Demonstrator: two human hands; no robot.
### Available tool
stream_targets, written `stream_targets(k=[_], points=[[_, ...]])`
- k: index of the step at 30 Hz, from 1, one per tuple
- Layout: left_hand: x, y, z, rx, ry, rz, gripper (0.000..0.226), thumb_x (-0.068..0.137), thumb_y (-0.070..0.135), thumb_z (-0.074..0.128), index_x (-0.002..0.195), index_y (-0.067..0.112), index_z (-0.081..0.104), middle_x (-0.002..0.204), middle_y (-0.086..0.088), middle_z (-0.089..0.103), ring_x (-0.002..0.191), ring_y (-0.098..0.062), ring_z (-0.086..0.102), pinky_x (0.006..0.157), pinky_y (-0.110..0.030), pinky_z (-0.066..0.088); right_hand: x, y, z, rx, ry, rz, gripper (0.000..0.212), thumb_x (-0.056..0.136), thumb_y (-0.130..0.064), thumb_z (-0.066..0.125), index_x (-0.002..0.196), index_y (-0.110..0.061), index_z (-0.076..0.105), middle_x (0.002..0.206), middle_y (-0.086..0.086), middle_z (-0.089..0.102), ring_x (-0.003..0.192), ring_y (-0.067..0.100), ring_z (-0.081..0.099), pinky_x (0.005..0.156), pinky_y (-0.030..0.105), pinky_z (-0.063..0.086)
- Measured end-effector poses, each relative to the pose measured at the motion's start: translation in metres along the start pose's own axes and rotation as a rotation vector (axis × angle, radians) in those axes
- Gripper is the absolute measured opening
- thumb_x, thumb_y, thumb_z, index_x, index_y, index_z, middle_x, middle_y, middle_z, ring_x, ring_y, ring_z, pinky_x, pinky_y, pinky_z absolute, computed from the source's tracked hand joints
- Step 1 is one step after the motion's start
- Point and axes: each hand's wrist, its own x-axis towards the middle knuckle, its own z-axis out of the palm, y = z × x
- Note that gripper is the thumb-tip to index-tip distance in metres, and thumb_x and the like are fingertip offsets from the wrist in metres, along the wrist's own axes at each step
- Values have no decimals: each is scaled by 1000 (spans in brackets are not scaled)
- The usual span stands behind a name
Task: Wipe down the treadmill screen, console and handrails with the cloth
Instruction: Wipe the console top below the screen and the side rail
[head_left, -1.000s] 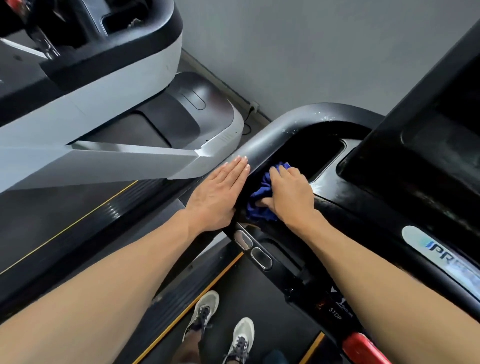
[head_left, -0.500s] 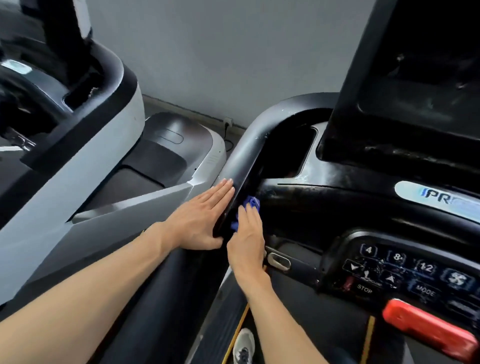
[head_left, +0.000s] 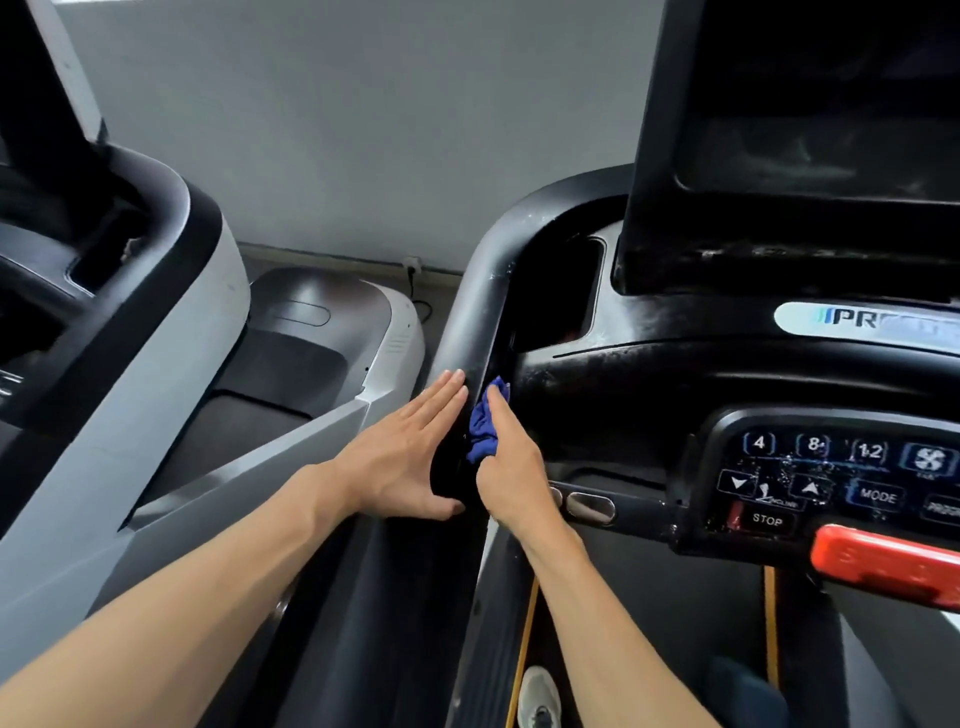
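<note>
1. Nearest the camera, a shoe (head_left: 537, 696) stands on the dark belt, below and right of the left handrail (head_left: 470, 332), which serves as landmark here.
2. Two bare forearms reach up toward the handrail's lower stretch.
3. The left hand (head_left: 402, 457) lies flat against the handrail's outer side, fingers straight and together, thumb tucked under the rail's lower edge; it holds nothing.
4. The right hand (head_left: 511, 467) is on the handrail's inner side, its fingers extended along the rail and pressing a blue cloth (head_left: 483, 423) against it. The cloth is bunched between this hand and the rail, touching both; whether the thumb curls around the cloth cannot be told.
5. Just right of the handrail and below the right hand sit two oval metal pulse pads (head_left: 589, 504) on a crossbar.
6. Further right of the handrail, the button panel (head_left: 831, 473) shows keys marked 4, 8, 12, MODE and STOP, speckled with droplets; a red safety bar (head_left: 888, 566) lies beneath it.
7. Above that, right of the handrail's bend, the black console (head_left: 675, 332) carries a pale logo strip (head_left: 872, 322), with a dark recessed pocket (head_left: 561, 291) touching the rail's inner curve.
8. The dark screen (head_left: 810, 130) stands upright above the console.
9. Left of the handrail, well apart, stands a grey-and-black neighbouring treadmill (head_left: 156, 322).
10. Farthest back, a grey wall (head_left: 363, 130) with a cable (head_left: 415, 291) at its foot.
</note>
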Motion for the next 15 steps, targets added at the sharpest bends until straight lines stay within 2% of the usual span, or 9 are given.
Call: stream_targets(k=[3,5,7,9,11,13,15], points=[[-7,1,4,-35,45,-15,130,70,69,65,161,6,-3,168,-2,-17,152,-5,-21,125,-22,-3,32,-10,-9,58,66,-11,85,84,17,40,158,-23,25,132,-1,60,120,-1,47,82,-12,23],[-16,3,12,-52,100,-47,127,73,69,65,161,5,-1,168,-1,-16,153,-6,-18,123,-19,-3,29,-13,-10,75,81,-11,85,84,16,40,157,-26,28,144,-2,53,117,-6,45,82,-11,24],[-28,5,20,-86,148,-99,124,75,76,58,161,9,-2,168,3,-16,153,-3,-19,121,-15,-4,3,-7,1,94,49,-29,84,85,15,39,157,-27,28,150,-9,44,118,-16,44,90,-10,22],[-38,4,24,-158,171,-154,125,73,82,53,159,13,-5,167,6,-17,151,0,-20,123,-17,-2,-32,0,20,83,-24,-71,84,86,17,37,158,-25,24,159,-15,27,135,-20,28,107,-2,17],[-46,0,26,-223,162,-191,129,71,82,58,159,13,-5,167,6,-17,151,1,-19,126,-23,3,-45,6,34,-31,-32,-175,85,87,16,36,159,-25,16,164,-17,7,147,-11,1,121,14,4],[-54,-1,26,-280,136,-228,136,69,81,69,161,13,-5,167,9,-17,150,4,-19,126,-23,4,-24,2,37,-157,-25,-223,86,87,12,37,160,-23,9,165,-14,-6,150,-1,-13,123,24,-5],[-54,1,23,-366,101,-269,140,65,77,76,162,16,-4,167,13,-16,149,7,-17,123,-18,1,11,-10,27,-256,-22,-200,83,90,4,40,160,-21,4,166,-9,-12,151,8,-17,122,27,-9]])
